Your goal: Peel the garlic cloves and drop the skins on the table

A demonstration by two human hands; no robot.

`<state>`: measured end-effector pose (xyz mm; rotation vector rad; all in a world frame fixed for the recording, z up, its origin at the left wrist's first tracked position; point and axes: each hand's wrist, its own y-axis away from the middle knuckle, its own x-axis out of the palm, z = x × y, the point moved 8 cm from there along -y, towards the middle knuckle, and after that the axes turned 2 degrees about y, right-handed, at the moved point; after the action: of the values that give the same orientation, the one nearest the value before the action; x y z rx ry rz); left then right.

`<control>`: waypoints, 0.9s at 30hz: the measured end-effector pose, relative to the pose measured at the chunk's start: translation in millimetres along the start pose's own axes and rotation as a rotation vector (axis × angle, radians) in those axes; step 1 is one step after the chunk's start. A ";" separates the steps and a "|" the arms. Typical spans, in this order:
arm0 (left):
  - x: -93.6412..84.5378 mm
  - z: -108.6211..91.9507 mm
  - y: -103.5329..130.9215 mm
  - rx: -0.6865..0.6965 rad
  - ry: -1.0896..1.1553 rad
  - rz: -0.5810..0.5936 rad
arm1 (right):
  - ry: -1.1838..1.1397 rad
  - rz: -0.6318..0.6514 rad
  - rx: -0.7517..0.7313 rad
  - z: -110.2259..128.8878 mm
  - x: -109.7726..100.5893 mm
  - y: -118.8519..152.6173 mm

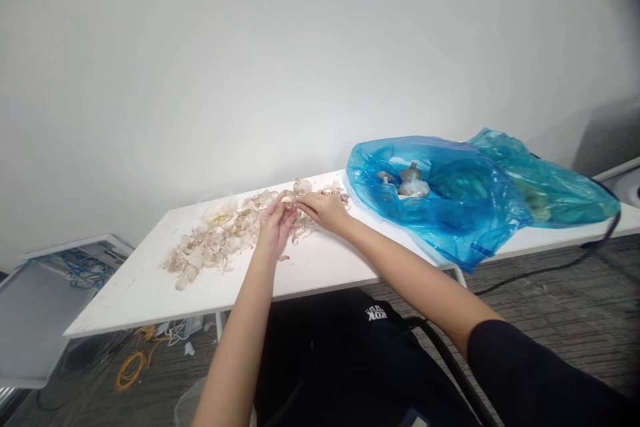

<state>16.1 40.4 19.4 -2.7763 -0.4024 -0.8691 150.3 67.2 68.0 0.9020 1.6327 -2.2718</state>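
— What do you have from the head camera?

— I see both hands meeting over the far middle of the white tabletop point(150, 287). My left hand point(274, 223) is curled around a garlic clove point(287, 199), fingers closed on it from below. My right hand point(326, 210) comes in from the right, its fingertips point(301, 205) pinched together at the clove's edge, touching it.

— How will that clove handle?

— Light and small, I judge, firm at the core but with a dry papery skin that flakes and slips. I'd hold the body with the left and nip only the loose skin at the tip with the right; squeezing hard could bruise it.

— What lies around it?

— A spread of garlic skins point(215, 243) runs left of the hands, thin and weightless by the look of it. A small heap of pale peeled pieces point(220, 215) sits at the far left of that. To the right, a blue plastic bag point(450, 213) lies open with whole garlic bulbs point(413, 181) inside; soft film, it would crumple under any grip.

— Anything hidden?

— The underside of the clove; I cannot tell how much skin remains.
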 end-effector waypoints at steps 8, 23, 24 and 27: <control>1.0 -0.9 0.6 0.004 0.000 0.008 | -0.165 0.087 0.022 -3.2 5.3 -2.3; 6.0 -0.8 3.6 -0.026 0.003 0.046 | -0.375 0.045 0.077 -8.6 4.2 -4.2; 7.4 -1.2 4.2 -0.030 0.014 0.059 | -0.390 0.036 0.084 -9.2 3.8 -4.4; 8.9 -2.0 5.3 -0.038 0.032 0.071 | -0.426 0.010 0.091 -10.2 2.0 -4.4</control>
<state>23.7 36.6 25.6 -2.7883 -0.2830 -0.9123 150.2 78.5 68.3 0.3977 1.3437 -2.3408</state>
